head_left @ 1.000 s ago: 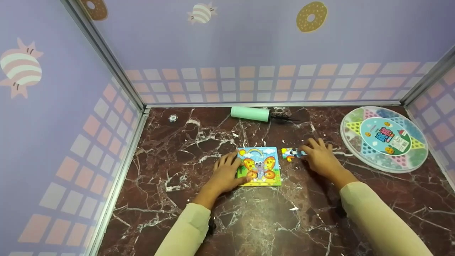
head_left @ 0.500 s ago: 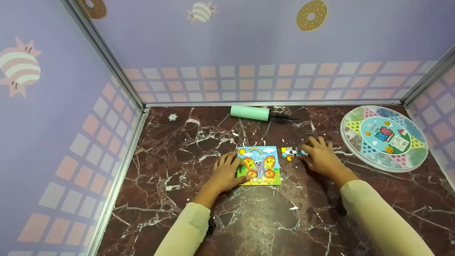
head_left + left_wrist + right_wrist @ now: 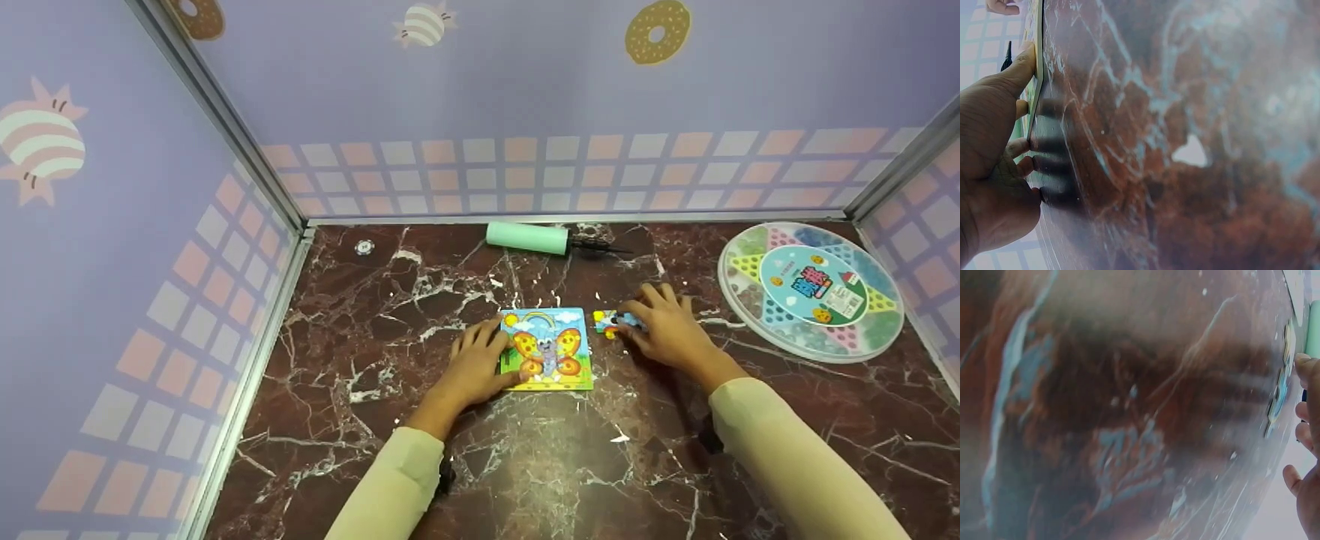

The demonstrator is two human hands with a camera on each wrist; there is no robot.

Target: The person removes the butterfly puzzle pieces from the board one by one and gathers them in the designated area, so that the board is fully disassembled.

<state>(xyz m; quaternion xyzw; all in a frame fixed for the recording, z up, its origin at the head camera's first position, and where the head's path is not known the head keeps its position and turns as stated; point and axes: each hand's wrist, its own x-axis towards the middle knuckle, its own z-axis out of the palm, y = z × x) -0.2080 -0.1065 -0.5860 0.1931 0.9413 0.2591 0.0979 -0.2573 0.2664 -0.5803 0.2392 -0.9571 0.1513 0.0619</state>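
Note:
A square butterfly jigsaw puzzle board [image 3: 551, 337] lies on the dark marbled table in the head view. My left hand [image 3: 474, 366] holds its left side, fingers along the edge and thumb over the lower part. In the left wrist view the thumb [image 3: 1023, 66] rests on the board's face, close to its edge. Just right of the board lie a few puzzle pieces [image 3: 604, 322], partly hidden by my right hand [image 3: 671, 326]. That hand hovers over them with bent, spread fingers. In the right wrist view the pieces [image 3: 1279, 391] lie flat on the table, apart from the fingers.
A mint-green hand pump [image 3: 529, 238] with a black end lies near the back wall. At the right sits a round Chinese checkers set [image 3: 814, 289] in clear plastic. A small round chip [image 3: 364, 247] is at the back left. Patterned purple walls enclose the table.
My right hand has shifted slightly left, so its thumb and forefinger now cover more of the puzzle pieces. The left hand and the board stay where they were.

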